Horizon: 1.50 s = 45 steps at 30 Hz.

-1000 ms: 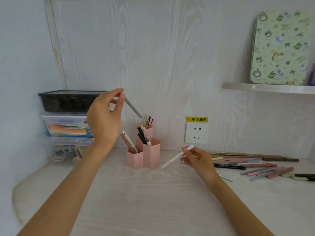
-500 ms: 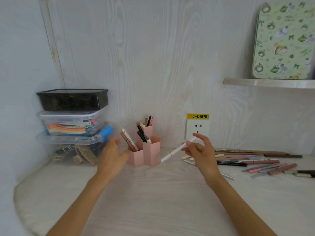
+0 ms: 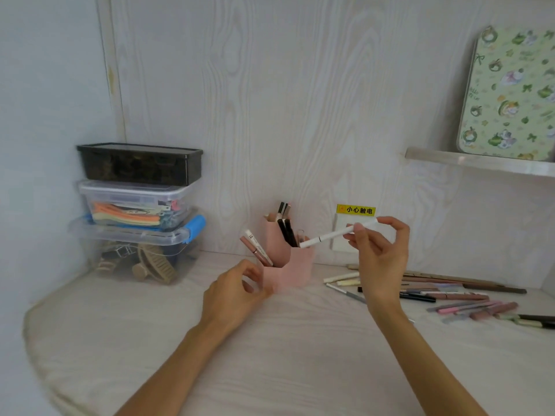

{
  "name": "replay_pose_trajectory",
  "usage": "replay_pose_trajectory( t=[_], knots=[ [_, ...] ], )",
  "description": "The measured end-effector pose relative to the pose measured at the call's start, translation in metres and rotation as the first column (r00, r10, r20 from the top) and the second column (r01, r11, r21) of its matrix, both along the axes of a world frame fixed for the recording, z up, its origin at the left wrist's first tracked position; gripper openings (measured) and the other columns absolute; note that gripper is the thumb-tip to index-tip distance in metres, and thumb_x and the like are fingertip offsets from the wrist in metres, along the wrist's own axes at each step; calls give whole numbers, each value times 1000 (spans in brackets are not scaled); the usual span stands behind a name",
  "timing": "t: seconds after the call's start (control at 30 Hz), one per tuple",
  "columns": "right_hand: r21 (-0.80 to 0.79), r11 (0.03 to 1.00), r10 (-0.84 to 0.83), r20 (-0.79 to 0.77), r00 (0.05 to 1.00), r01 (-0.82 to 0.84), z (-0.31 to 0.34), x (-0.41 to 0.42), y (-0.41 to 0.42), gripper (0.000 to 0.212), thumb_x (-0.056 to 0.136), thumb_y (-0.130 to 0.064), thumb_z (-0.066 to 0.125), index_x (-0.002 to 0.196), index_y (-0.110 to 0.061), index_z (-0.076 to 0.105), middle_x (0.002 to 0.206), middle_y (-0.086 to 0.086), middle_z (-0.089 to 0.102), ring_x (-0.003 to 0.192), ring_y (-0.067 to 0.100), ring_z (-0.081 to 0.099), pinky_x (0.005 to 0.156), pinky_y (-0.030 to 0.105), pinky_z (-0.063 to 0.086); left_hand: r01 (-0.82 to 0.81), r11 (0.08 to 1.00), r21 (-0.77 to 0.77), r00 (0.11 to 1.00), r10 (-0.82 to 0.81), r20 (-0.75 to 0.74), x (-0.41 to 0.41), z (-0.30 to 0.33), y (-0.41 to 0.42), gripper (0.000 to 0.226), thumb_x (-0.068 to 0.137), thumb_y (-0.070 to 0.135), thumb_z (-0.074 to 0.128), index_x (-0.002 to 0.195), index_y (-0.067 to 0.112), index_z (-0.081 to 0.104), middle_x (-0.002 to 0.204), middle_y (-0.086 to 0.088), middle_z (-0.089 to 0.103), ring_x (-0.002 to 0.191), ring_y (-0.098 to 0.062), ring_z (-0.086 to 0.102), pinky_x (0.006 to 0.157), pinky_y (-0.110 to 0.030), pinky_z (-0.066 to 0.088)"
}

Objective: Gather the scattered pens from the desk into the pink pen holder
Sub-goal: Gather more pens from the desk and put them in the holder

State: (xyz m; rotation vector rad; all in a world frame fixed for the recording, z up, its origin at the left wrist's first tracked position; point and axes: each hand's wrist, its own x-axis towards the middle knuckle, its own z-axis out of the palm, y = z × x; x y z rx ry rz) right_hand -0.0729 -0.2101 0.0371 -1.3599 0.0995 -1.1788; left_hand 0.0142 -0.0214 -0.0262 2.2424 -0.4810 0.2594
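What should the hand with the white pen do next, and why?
Probably tip the white pen tip-down and slide it into the pink pen holder. The right hand holds it nearly level, its front end just over the holder's right compartment. The left hand sits empty beside the holder, perhaps to steady it. Many pens still lie on the desk.

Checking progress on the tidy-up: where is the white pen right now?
In the head view, right of centre: the right hand holds the white pen above the desk, tip at the pink pen holder.
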Motion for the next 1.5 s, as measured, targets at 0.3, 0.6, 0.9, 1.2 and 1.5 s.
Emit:
replay_pose_trajectory(
  t=[0.3,0.6,0.9,1.2,1.5],
  knots=[
    [-871,489,-308,-225,925,-50,24,53,57,25,88,-28,61,104,-14,49,89,-2,73,76,18,68,68,39,54,30,989,144,989,-51,139,-1,-6,6,15,83,41,59,87,28,64,82,14,66,78,-9,62,72,-25,49],
    [-878,478,-396,-197,897,18,45,70,65,21,85,-20,59,104,-17,51,85,0,71,77,20,65,67,35,51,31,996,88,984,-46,171,-2,-5,7,11,83,39,58,89,29,61,92,13,67,79,-8,59,71,-23,46],
    [-986,29,-512,-158,844,-167,30,97,62,33,87,-15,52,118,-22,62,114,1,64,106,22,50,74,26,32,57,997,-46,984,-49,174,-5,0,7,27,88,35,57,113,26,55,110,8,59,102,-16,58,86,-31,47],
    [-792,532,-419,-555,719,-301,17,24,-41,22,86,-17,58,102,-31,62,100,-5,62,97,17,56,79,27,41,91,994,59,962,-103,252,-11,-1,6,11,84,40,61,93,34,60,86,21,58,78,-1,54,68,-20,45],
    [-711,592,-476,-689,547,-380,-63,-12,-91,33,89,-20,51,122,-18,55,121,4,53,120,21,42,96,25,32,402,873,275,836,-473,278,-33,9,-57,36,96,17,43,130,27,52,128,11,54,118,-4,45,86,-10,31]
  ],
)
